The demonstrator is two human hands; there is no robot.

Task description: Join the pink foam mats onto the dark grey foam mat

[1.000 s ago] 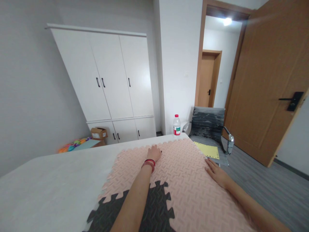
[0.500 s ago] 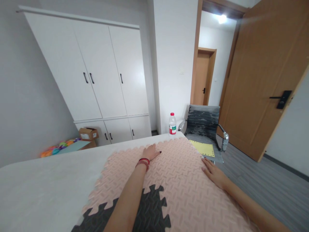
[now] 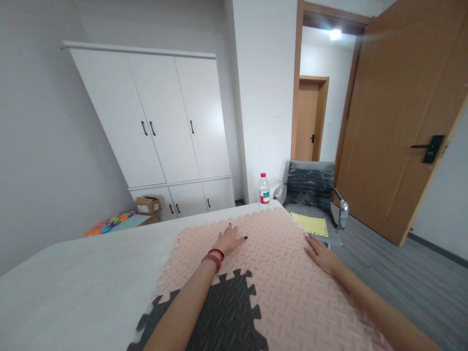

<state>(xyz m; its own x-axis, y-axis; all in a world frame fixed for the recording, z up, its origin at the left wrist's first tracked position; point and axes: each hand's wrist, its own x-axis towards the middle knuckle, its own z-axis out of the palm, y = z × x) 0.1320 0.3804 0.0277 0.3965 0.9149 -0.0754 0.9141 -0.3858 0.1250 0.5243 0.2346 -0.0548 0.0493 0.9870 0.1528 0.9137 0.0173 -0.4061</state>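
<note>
Pink interlocking foam mat tiles (image 3: 292,287) lie on the white table, with a dark grey foam tile (image 3: 228,312) set against them at the near side. My left hand (image 3: 228,240) rests palm down on the pink foam, fingers spread, red bands around its wrist. At the right edge of the pink mat, my right hand (image 3: 321,254) lies flat with its fingers stretched forward. Neither hand holds anything. My left forearm covers part of the dark tile.
A bottle with a red cap (image 3: 263,189) stands at the table's far corner. Beyond it is a chair (image 3: 310,183) bearing a yellow foam piece (image 3: 310,225). White cabinets (image 3: 153,117), a cardboard box (image 3: 148,205) and a wooden door (image 3: 393,107) surround the white table (image 3: 91,282).
The view has shifted a little, so the room sits further right and lower. My left hand has drawn slightly nearer and its fingers show more spread. My right hand stays at the mat's edge.
</note>
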